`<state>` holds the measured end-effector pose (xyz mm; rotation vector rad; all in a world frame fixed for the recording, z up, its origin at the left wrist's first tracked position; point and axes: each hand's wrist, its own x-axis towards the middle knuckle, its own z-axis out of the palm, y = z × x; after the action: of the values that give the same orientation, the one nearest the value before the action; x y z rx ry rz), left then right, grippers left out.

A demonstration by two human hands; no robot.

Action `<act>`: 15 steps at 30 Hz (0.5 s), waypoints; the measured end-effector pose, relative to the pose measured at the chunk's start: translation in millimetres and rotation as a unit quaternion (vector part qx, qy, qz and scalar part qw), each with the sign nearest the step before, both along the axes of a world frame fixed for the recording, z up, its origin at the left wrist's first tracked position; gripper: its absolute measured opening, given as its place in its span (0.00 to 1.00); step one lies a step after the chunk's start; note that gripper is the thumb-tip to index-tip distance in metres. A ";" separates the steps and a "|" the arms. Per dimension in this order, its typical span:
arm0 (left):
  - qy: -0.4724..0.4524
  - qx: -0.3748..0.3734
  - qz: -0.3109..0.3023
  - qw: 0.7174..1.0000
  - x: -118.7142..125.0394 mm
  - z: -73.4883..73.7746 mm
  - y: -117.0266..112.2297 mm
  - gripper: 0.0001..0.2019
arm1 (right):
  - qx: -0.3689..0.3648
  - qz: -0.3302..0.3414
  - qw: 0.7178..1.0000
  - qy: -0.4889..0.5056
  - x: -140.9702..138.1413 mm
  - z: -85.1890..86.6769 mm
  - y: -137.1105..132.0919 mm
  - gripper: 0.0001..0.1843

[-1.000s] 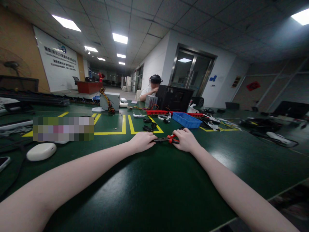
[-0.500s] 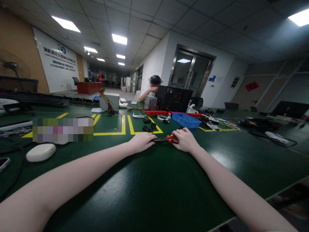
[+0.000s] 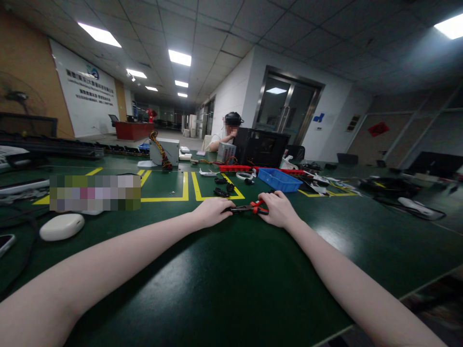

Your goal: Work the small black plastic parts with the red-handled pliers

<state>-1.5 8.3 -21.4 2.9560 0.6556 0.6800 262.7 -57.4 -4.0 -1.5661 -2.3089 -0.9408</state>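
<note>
My right hand (image 3: 277, 208) is closed around the red-and-black handles of a pair of pliers (image 3: 249, 208), whose jaws point left. The handles are somewhat spread. At the jaw end, my left hand (image 3: 212, 213) is closed, with fingertips and thumb pinched around something dark and small. Whether that is a separate piece or the tip of the jaws cannot be made out. Just beyond the hands lie black cables (image 3: 224, 188) on the green table (image 3: 231, 274), by a yellow tape corner.
Beyond the right hand stands a blue tray (image 3: 278, 180). Farther back are a black computer case (image 3: 262, 147), a power supply (image 3: 164, 153) with bundled wires, and a seated person (image 3: 226, 135). A cream rounded case (image 3: 62, 226) lies left; a white mouse-like object (image 3: 414, 206) lies right.
Both hands and the pliers stay almost in place. The view shifts very slightly. Across the table, the person's head and raised hand have moved a little.
</note>
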 end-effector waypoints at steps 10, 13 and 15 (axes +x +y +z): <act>0.006 0.008 0.008 1.000 1.1 -0.7 -0.1 0.15 | -0.011 0.005 0.999 0.031 -1.3 0.9 -0.4 0.15; 0.008 0.014 0.009 1.000 0.8 -0.3 -1.5 0.15 | -0.023 0.004 0.999 0.035 -1.1 1.0 0.2 0.15; 0.008 0.018 0.009 1.000 0.7 -0.1 -2.2 0.15 | -0.034 0.002 0.999 0.036 -0.5 1.0 0.9 0.16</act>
<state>-0.8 6.1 -21.5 2.9947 0.6806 0.6771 262.2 -56.5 -3.0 -1.5936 -2.3178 -0.7990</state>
